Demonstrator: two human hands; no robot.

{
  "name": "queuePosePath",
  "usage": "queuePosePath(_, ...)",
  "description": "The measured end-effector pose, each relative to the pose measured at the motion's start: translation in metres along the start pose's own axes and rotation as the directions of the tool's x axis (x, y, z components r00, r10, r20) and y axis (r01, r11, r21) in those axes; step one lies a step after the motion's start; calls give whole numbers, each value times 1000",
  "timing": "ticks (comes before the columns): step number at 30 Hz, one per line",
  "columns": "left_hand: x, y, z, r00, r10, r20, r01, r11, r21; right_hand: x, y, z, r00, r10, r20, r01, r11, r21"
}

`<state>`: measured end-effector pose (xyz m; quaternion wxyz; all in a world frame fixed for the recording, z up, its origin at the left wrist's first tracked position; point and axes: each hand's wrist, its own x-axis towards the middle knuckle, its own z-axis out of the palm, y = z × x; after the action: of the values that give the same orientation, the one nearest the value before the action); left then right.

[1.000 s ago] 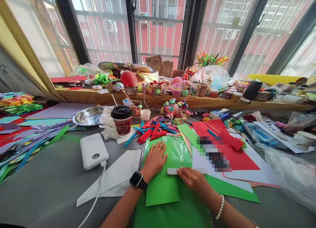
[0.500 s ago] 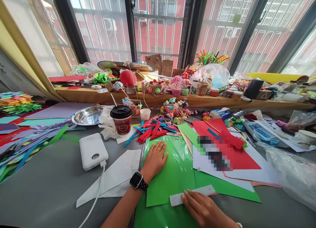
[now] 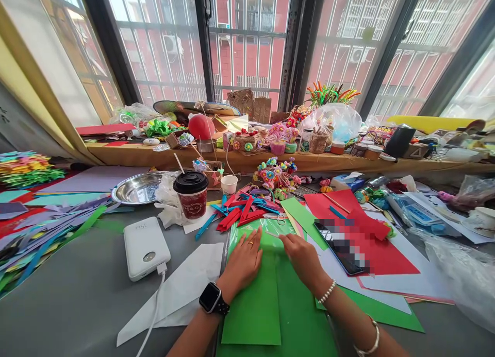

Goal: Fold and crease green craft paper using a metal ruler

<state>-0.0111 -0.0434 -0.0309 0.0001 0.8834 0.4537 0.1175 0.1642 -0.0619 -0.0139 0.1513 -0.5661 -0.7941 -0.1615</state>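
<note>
My left hand (image 3: 243,259) lies flat with fingers spread on a folded green paper (image 3: 251,310), holding it down; a black smartwatch is on that wrist. My right hand (image 3: 303,256) rests at the far end of the paper's fold. Its fingers are curled round a thin white ruler (image 3: 274,235), seen almost edge-on. Under the folded paper lies a larger green sheet (image 3: 305,321), with a shiny green plastic sleeve (image 3: 270,227) just beyond my fingertips. Beaded bracelets are on my right wrist.
A white power bank (image 3: 145,246) with a cable and a white paper sheet (image 3: 185,285) lie to the left. Behind are a lidded coffee cup (image 3: 191,194), a metal bowl (image 3: 137,188) and red and blue paper pieces (image 3: 240,213). A phone (image 3: 340,249) lies on red paper at right.
My right hand, which had slid the ruler down the fold toward me, has moved back up to the far end of the paper. My left hand has stayed flat on the paper.
</note>
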Motion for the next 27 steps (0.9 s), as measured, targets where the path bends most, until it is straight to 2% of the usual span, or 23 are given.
queuePosePath(4, 1, -1, 3, 1000, -2, -24, 1, 1000, -30, 16, -5, 17, 999, -30, 44, 31, 999, -44)
queuePosePath(8, 1, -1, 4, 998, 3, -57, -4, 1000, -9, 13, -4, 19, 993, -102, 58, 107, 992, -74)
queuePosePath(11, 0, -1, 5, 998, -7, -60, 8, 1000, 5, -2, -6, 14, 981, -188, 53, 191, 979, -76)
queuePosePath(15, 0, -1, 7, 999, -21, -37, 20, 999, -29, -37, -16, 4, 954, -298, 22, 299, 951, -75)
queuePosePath(17, 0, -1, 7, 999, -33, -37, 31, 997, -66, -58, -23, -1, 939, -344, -30, 341, 938, -68)
queuePosePath(22, 1, -2, 7, 998, -37, -53, 31, 994, -104, -96, -37, -8, 879, -389, -276, 400, 916, -17)
queuePosePath(27, 1, -1, 7, 998, -42, -41, 38, 996, -85, -112, -44, -10, 836, -421, -351, 431, 901, -55)
